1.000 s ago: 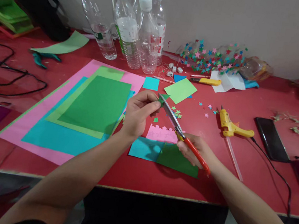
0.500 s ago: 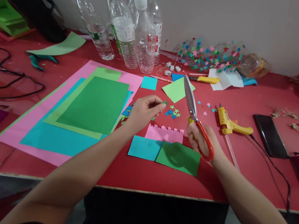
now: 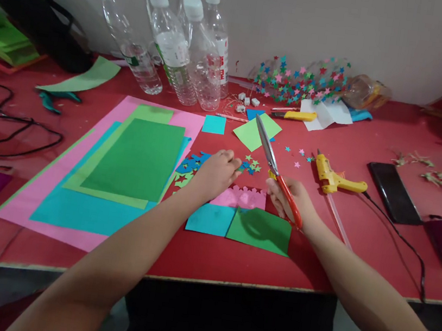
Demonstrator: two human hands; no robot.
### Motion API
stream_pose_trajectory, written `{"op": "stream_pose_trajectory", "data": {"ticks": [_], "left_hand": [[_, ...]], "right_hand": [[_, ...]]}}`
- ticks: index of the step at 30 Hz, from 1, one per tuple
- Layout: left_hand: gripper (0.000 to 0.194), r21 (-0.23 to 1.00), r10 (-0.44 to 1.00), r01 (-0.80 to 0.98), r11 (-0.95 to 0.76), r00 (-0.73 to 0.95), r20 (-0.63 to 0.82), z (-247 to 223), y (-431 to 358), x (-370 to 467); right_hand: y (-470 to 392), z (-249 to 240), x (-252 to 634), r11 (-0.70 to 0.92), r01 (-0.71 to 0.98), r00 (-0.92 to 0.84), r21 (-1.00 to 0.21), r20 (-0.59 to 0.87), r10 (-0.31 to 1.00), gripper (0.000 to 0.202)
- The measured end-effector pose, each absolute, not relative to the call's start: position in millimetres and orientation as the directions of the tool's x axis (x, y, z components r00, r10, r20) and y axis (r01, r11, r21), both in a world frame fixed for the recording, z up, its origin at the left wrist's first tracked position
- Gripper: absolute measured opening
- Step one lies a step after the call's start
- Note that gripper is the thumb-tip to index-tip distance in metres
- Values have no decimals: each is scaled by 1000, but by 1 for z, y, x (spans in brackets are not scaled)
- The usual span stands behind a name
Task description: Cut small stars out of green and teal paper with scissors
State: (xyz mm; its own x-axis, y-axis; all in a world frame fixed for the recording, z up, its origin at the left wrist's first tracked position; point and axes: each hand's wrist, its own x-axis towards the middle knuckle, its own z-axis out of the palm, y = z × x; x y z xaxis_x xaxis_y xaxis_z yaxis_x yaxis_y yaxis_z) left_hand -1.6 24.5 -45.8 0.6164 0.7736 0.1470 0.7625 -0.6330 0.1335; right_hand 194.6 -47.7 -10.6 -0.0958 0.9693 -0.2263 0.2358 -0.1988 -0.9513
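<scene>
My right hand [image 3: 288,197] is closed round the red handle of a pair of scissors [image 3: 267,144], blades pointing up and away. My left hand [image 3: 217,173] is low over the table with its fingers curled; what they hold, if anything, is hidden. Small paper stars [image 3: 252,164] in green and blue lie just beyond its fingertips. Beside it are blue and green cut-out scraps [image 3: 190,166]. Below the hands, a pink paper strip [image 3: 237,197] with a notched top edge rests above a blue sheet [image 3: 211,220] and a dark green sheet [image 3: 261,231].
Larger coloured sheets [image 3: 135,159] are stacked at left. Plastic bottles [image 3: 205,70] stand along the wall, beside a star-covered bottle [image 3: 302,84] lying down. To the right are a yellow glue gun [image 3: 334,176] with its cord and a phone [image 3: 396,193]. A cutter [image 3: 300,116] lies behind.
My left hand has lowered towards the table; the small green star pinched in it is out of sight. My right hand has shifted slightly, still gripping the scissors. The view has tilted a little.
</scene>
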Motion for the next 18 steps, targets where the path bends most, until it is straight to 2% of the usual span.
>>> {"op": "stream_pose_trajectory", "data": {"ticks": [2,5,8,9,12,15,18], "left_hand": [[24,192,803,782,-593,560,202,-43,23,-4],[25,387,819,723,-572,522,237,-33,16,-8],[32,531,649,515,-673,755,90,-19,5,-8],[37,529,588,486,-696,809,31,-15,1,-7],[48,420,501,498,-759,858,-112,-8,-9,-1],[41,368,490,520,-771,853,-178,-7,-15,4],[32,407,469,505,-761,862,-194,-7,-18,6]], "right_hand": [[-48,-11,195,-183,242,-96,-953,-212,973,51],[-47,-12,196,-157,231,-93,-960,-183,979,50],[-46,-10,196,-161,214,-69,-964,-179,981,50],[-46,-10,196,-170,210,-56,-963,-185,981,51],[-44,-9,196,-191,203,-37,-960,-203,979,53],[-44,-11,196,-188,216,-36,-958,-200,979,54],[-44,-13,197,-160,264,-52,-951,-180,982,52]]}}
